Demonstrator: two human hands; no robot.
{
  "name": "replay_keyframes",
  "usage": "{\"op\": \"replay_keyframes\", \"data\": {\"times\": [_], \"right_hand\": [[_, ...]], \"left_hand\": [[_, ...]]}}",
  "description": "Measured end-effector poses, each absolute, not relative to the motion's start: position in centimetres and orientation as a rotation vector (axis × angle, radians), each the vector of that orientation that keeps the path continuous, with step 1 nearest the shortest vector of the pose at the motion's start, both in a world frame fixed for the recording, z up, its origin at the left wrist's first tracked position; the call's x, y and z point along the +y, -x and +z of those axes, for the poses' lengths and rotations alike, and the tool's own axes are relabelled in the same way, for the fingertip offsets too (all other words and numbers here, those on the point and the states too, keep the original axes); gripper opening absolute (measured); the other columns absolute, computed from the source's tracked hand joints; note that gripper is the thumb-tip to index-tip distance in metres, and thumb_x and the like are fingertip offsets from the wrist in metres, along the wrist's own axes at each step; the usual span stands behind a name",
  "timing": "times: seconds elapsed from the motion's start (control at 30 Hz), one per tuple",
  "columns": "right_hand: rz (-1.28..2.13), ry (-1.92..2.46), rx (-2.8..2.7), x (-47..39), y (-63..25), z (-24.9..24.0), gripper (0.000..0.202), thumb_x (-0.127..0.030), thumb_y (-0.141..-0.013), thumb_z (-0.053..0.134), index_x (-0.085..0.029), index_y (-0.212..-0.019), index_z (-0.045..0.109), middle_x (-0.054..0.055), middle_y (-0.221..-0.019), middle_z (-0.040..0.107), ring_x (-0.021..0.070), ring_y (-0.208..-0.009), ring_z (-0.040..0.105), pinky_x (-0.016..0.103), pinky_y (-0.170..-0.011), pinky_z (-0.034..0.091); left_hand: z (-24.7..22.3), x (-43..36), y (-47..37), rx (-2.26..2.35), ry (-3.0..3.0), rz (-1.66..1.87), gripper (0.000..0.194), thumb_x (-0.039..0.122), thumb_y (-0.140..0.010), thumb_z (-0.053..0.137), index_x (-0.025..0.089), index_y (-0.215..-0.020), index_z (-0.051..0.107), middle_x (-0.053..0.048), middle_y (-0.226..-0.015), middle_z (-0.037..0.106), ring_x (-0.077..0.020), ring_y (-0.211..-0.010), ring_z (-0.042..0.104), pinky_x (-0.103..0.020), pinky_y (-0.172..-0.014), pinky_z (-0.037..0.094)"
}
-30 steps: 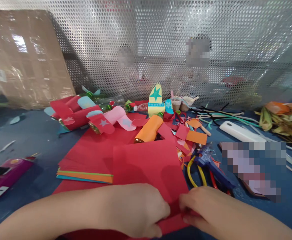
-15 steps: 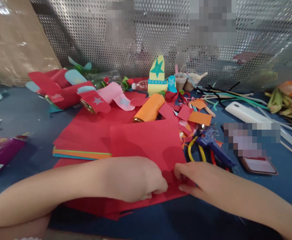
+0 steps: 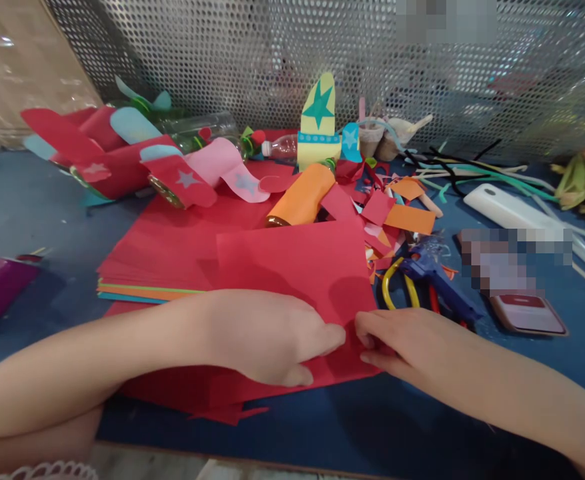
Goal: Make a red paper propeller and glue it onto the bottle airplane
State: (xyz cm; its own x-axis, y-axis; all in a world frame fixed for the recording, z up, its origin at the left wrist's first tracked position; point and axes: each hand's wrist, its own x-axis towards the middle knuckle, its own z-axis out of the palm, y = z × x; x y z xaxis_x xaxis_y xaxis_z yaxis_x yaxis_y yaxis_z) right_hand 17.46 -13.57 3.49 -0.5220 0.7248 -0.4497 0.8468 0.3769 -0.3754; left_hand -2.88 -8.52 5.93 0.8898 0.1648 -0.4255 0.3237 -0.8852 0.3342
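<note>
A sheet of red paper (image 3: 292, 260) lies on a stack of red paper (image 3: 157, 247), with green, orange and blue edges showing at its left side. My left hand (image 3: 272, 337) rests on the sheet, its index finger pointing right and its thumb held apart below; the other fingers are curled out of sight. At the sheet's right edge my right hand (image 3: 397, 340) pinches the paper between bent fingers and thumb, though the fingertips are partly hidden. Just behind the sheet lies an orange paper-wrapped bottle (image 3: 302, 197).
Scissors with yellow handles (image 3: 388, 287) and a blue glue gun (image 3: 439, 283) lie beyond my right hand, near a phone (image 3: 529, 313). Paper scraps (image 3: 377, 208) and red paper-covered bottles (image 3: 132, 167) sit farther back. A purple tool (image 3: 2, 287) lies at left.
My left index finger has straightened and the thumb has moved away from it. The right hand keeps its place at the sheet's edge. The view has shifted slightly downward.
</note>
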Motion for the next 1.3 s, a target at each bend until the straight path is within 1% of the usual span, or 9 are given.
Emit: {"op": "replay_keyframes", "data": {"times": [0.1, 0.17, 0.33, 0.5, 0.6, 0.7, 0.87, 1.13, 1.3], "right_hand": [[-0.839, -1.402, 2.463, -13.6, -17.7, 3.2, 0.015, -0.011, -0.085, 0.057, -0.020, -0.076, 0.047, -0.002, -0.071, 0.061, 0.0143, -0.061, 0.058, 0.024, -0.051, 0.031], [-0.826, -1.416, 2.484, -13.6, -17.8, 2.9, 0.016, -0.011, -0.084, 0.057, -0.020, -0.075, 0.047, -0.003, -0.068, 0.059, 0.0142, -0.059, 0.058, 0.024, -0.051, 0.031], [-0.761, -1.382, 2.525, -13.5, -17.9, 2.7, 0.017, -0.014, -0.087, 0.054, -0.020, -0.074, 0.044, -0.002, -0.068, 0.058, 0.0151, -0.059, 0.057, 0.025, -0.050, 0.029], [-0.814, -1.356, 2.483, -13.6, -17.8, 3.1, 0.017, -0.009, -0.087, 0.049, -0.020, -0.076, 0.043, -0.001, -0.072, 0.059, 0.0158, -0.062, 0.058, 0.025, -0.052, 0.031], [-0.838, -1.367, 2.458, -13.5, -17.8, 3.2, 0.017, -0.007, -0.085, 0.049, -0.020, -0.076, 0.044, 0.000, -0.073, 0.060, 0.0158, -0.062, 0.058, 0.025, -0.052, 0.032], [-0.838, -1.397, 2.457, -13.5, -17.8, 3.1, 0.017, -0.010, -0.086, 0.049, -0.021, -0.075, 0.043, -0.001, -0.071, 0.059, 0.0151, -0.060, 0.057, 0.025, -0.051, 0.032], [-0.872, -1.424, 2.458, -13.4, -17.9, 2.8, 0.016, -0.012, -0.087, 0.048, -0.021, -0.075, 0.043, -0.001, -0.071, 0.058, 0.0157, -0.060, 0.057, 0.025, -0.051, 0.031], [-0.884, -1.460, 2.418, -13.4, -17.6, 2.9, 0.023, -0.014, -0.088, 0.052, -0.022, -0.071, 0.037, -0.004, -0.067, 0.054, 0.0141, -0.057, 0.053, 0.025, -0.050, 0.029], [-0.772, -1.465, 2.434, -13.5, -17.4, 2.7, 0.024, -0.013, -0.087, 0.052, -0.022, -0.072, 0.037, -0.002, -0.069, 0.057, 0.0150, -0.057, 0.057, 0.025, -0.049, 0.030]], "left_hand": [[6.0, -8.1, 2.9, 0.378, -2.600, -0.525, 0.027, 0.021, -0.079, 0.070, 0.015, -0.101, 0.056, 0.001, -0.079, 0.066, -0.0144, -0.063, 0.057, -0.024, -0.048, 0.031], [5.8, -8.1, 3.1, 0.375, -2.605, -0.486, 0.028, 0.020, -0.079, 0.070, 0.016, -0.102, 0.056, 0.000, -0.081, 0.066, -0.0145, -0.065, 0.058, -0.024, -0.048, 0.031], [5.3, -8.0, 3.2, 0.345, -2.612, -0.457, 0.019, 0.015, -0.080, 0.067, 0.016, -0.096, 0.057, 0.001, -0.081, 0.065, -0.0133, -0.065, 0.056, -0.024, -0.049, 0.030], [5.3, -7.5, 2.9, 0.347, -2.565, -0.450, 0.015, 0.009, -0.079, 0.065, 0.017, -0.089, 0.056, 0.002, -0.083, 0.064, -0.0119, -0.067, 0.055, -0.022, -0.050, 0.031], [5.3, -7.4, 2.8, 0.361, -2.532, -0.459, 0.016, 0.006, -0.078, 0.065, 0.016, -0.081, 0.054, 0.004, -0.079, 0.061, -0.0094, -0.063, 0.051, -0.021, -0.050, 0.030], [5.3, -7.5, 2.8, 0.380, -2.498, -0.440, 0.020, 0.003, -0.076, 0.064, 0.017, -0.074, 0.050, 0.006, -0.072, 0.055, -0.0075, -0.056, 0.044, -0.020, -0.047, 0.027], [5.2, -7.5, 3.0, 0.378, -2.479, -0.425, 0.022, 0.002, -0.076, 0.064, 0.017, -0.071, 0.048, 0.007, -0.068, 0.049, -0.0069, -0.054, 0.038, -0.021, -0.046, 0.024], [5.4, -7.4, 2.7, 0.398, -2.448, -0.476, 0.019, 0.002, -0.074, 0.064, 0.017, -0.072, 0.052, 0.007, -0.069, 0.054, -0.0081, -0.057, 0.044, -0.022, -0.047, 0.026], [5.5, -7.3, 2.5, 0.400, -2.448, -0.490, 0.018, 0.003, -0.074, 0.065, 0.017, -0.073, 0.053, 0.007, -0.071, 0.056, -0.0075, -0.058, 0.046, -0.021, -0.047, 0.028]]}}
